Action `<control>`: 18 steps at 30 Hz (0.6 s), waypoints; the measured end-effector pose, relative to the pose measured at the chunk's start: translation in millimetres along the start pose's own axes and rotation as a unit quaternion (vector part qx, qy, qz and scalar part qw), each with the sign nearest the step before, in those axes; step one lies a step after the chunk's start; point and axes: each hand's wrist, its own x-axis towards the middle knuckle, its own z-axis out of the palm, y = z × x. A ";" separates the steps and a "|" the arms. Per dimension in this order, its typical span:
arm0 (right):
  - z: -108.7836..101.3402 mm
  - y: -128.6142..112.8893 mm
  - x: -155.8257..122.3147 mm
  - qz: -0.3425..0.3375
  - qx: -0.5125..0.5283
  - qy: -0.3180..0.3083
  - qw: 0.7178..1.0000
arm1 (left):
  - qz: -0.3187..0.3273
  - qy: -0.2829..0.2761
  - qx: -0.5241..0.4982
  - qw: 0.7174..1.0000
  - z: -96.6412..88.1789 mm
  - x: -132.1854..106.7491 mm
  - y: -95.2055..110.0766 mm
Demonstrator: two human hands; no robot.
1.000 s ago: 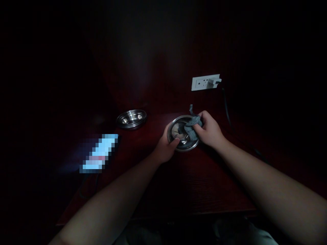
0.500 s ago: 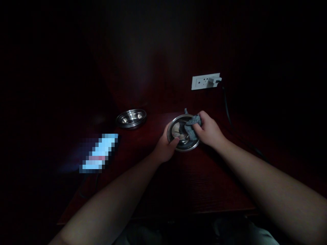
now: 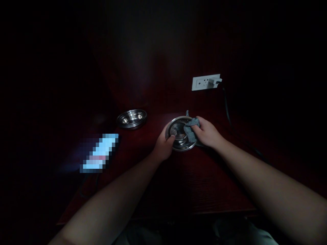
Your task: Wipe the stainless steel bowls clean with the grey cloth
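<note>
While the left hand [image 3: 163, 146] grips the metal bowl [image 3: 180, 133] at its left side, thumb over the rim, the right hand [image 3: 208, 132] is closed on a grey patterned cloth [image 3: 190, 132] lying against the bowl's right inner side. The bowl is over the dark red table [image 3: 194, 183]; whether it touches the tabletop I cannot tell. Farther back on the left sits a stack of metal bowls [image 3: 131, 119], with a lit, pixelated screen [image 3: 100, 153] nearer. A plug [image 3: 215, 81] fills part of the white wall socket [image 3: 200, 83].
</note>
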 end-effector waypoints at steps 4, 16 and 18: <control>0.2 0.5 0.3 0.004 0.029 0.000 1.000 | 0.007 -0.026 -0.019 0.999 1.5 -2.2 4.2; 2.8 -1.3 -1.7 0.014 0.061 0.031 0.998 | 0.046 -0.074 -0.008 0.996 -2.6 -1.4 -6.9; 2.7 1.0 -1.4 0.016 0.053 0.027 0.998 | 0.036 -0.076 -0.013 0.996 -2.4 -0.3 -7.2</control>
